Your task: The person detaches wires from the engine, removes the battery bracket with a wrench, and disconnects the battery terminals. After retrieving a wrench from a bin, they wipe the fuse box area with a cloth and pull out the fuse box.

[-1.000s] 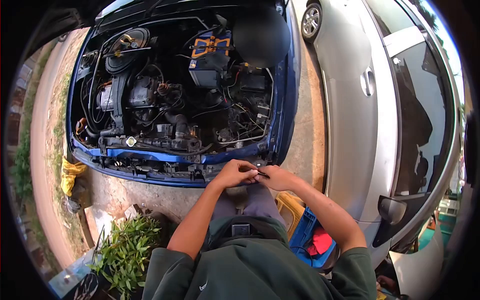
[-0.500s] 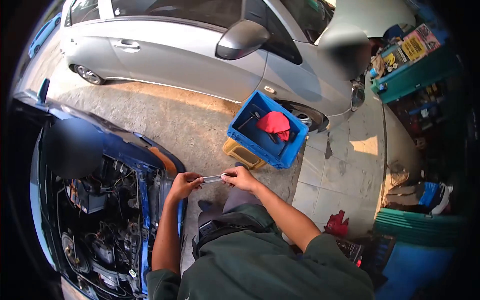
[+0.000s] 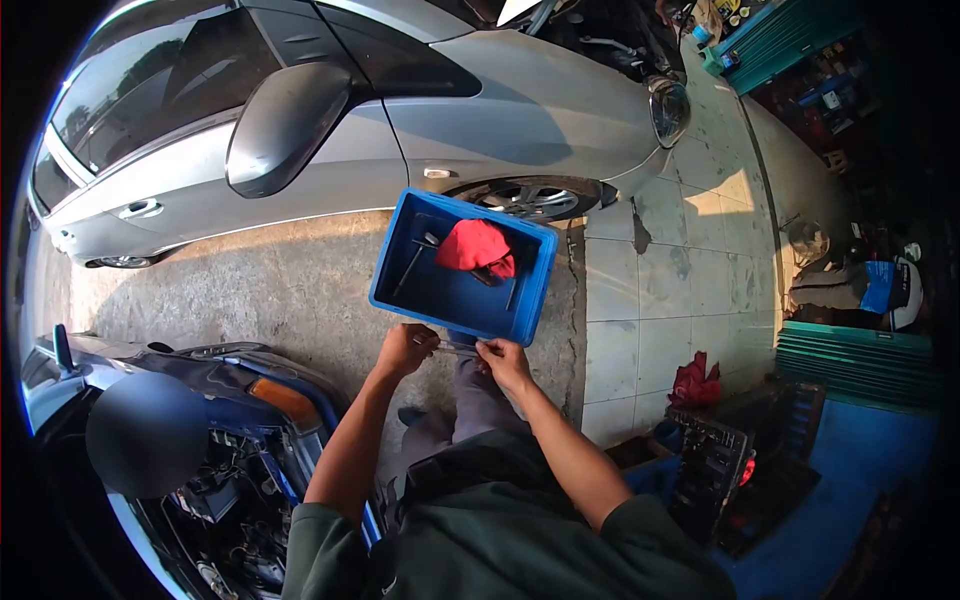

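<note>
Between my hands, in front of my legs, is a slim silver wrench (image 3: 458, 347). My left hand (image 3: 406, 350) pinches one end of it, and my right hand (image 3: 505, 364) has its fingers closed on the other. Just beyond them is a blue plastic crate (image 3: 545, 285), its near edge close to both hands. Inside lie a bunched red cloth (image 3: 468, 246), a long thin metal tool (image 3: 411, 267) at the left, and darker tools partly under the cloth. The wrench's ends are covered by my fingers.
A silver car (image 3: 330, 190) stands across the far side, its front wheel (image 3: 530, 200) behind the crate. At lower left is a blue car with an exposed engine bay (image 3: 235, 500). An open tool case (image 3: 705, 465) and a red rag (image 3: 695, 382) lie at right.
My view has shifted towards the crate, which now appears nearer and directly ahead of my hands. Both hands have kept hold of the wrench and sit lower against the crate's near edge.
</note>
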Demonstrator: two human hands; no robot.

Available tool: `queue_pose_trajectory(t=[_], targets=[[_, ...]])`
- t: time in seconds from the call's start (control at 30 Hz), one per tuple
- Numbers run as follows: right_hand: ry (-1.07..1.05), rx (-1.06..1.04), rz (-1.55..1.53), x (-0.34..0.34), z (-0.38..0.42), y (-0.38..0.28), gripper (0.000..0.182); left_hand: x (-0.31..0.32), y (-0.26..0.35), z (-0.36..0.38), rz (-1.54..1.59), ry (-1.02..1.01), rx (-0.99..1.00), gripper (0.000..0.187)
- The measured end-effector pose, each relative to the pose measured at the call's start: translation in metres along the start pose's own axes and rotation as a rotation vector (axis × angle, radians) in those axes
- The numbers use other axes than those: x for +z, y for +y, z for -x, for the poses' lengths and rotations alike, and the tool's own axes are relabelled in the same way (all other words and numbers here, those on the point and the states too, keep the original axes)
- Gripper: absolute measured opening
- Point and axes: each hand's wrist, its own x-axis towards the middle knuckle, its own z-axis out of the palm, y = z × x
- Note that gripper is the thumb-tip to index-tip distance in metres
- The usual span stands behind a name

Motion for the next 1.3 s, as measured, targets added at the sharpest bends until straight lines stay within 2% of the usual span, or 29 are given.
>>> queue_pose_trajectory(t=[0.1, 0.23, 0.33, 0.43, 0.57, 0.6, 0.63, 0.7, 0.73, 0.8, 0.83, 0.87, 0.9, 0.97, 1.0, 1.03, 1.1, 1.13, 1.2, 1.27, 1.3], targets=[[0.059, -0.053, 0.060, -0.010, -0.051, -0.004, 0.022, 0.012, 0.009, -0.056, -0.077, 0.119, 0.104, 0.018], [0.207, -0.131, 0.279, -0.025, -0.116, 0.003, 0.020, 0.036, -0.005, -0.119, -0.119, 0.152, 0.095, 0.020], [0.135, 0.131, 0.298, -0.033, -0.149, 0.024, 0.013, 0.054, -0.023, -0.143, -0.128, 0.113, -0.109, 0.018], [0.151, 0.180, 0.437, -0.032, -0.165, 0.042, 0.013, 0.064, -0.025, -0.153, -0.199, 0.114, -0.141, 0.019], [0.179, 0.125, 0.472, -0.034, -0.177, 0.077, 0.015, 0.077, -0.038, -0.162, -0.222, 0.043, -0.183, 0.037], [0.132, 0.176, 0.421, -0.035, -0.176, 0.076, 0.021, 0.078, -0.044, -0.166, -0.255, -0.092, -0.194, 0.044], [0.118, 0.179, 0.433, -0.036, -0.176, 0.074, 0.021, 0.081, -0.049, -0.165, -0.245, -0.084, -0.207, 0.044], [0.090, 0.201, 0.344, -0.035, -0.171, 0.067, 0.028, 0.086, -0.056, -0.160, -0.265, -0.038, -0.033, 0.041], [0.080, 0.205, 0.357, -0.033, -0.167, 0.062, 0.028, 0.088, -0.058, -0.154, -0.254, -0.031, -0.045, 0.041], [0.141, 0.050, 0.455, -0.033, -0.167, 0.039, 0.026, 0.088, -0.055, -0.144, -0.251, 0.108, 0.139, 0.037], [0.135, 0.045, 0.468, -0.030, -0.170, 0.021, 0.026, 0.079, -0.044, -0.140, -0.240, 0.119, 0.136, 0.037], [0.308, -0.071, 0.516, -0.027, -0.172, 0.002, 0.028, 0.065, -0.027, -0.130, -0.179, 0.126, 0.133, 0.034], [0.476, -0.191, 0.562, -0.024, -0.174, -0.014, 0.031, 0.054, -0.014, -0.119, -0.116, 0.135, 0.128, 0.031], [0.673, -0.290, 0.560, -0.016, -0.186, -0.042, 0.048, 0.035, -0.005, -0.100, -0.002, 0.127, 0.093, 0.027], [0.720, -0.356, 0.633, -0.017, -0.200, -0.040, 0.066, 0.024, -0.004, -0.090, 0.098, 0.107, 0.063, 0.024], [0.644, -0.155, 0.591, -0.016, -0.206, -0.054, 0.080, 0.014, -0.007, -0.082, 0.099, 0.144, 0.054, 0.024], [0.522, 0.005, 0.663, -0.009, -0.217, -0.073, 0.095, 0.002, -0.010, -0.058, 0.046, 0.233, 0.018, 0.020], [0.466, 0.094, 0.688, -0.008, -0.221, -0.080, 0.095, -0.006, -0.007, -0.047, 0.011, 0.285, -0.012, 0.020], [0.484, 0.125, 0.628, -0.012, -0.232, -0.071, 0.071, -0.015, -0.014, -0.033, 0.048, 0.344, -0.057, 0.021], [0.531, -0.034, 0.908, -0.003, -0.219, -0.084, 0.054, -0.025, -0.018, -0.018, 0.064, 0.393, -0.072, 0.022], [0.561, -0.090, 0.952, 0.011, -0.202, -0.101, 0.050, -0.030, -0.017, -0.011, 0.080, 0.425, -0.056, 0.022]])
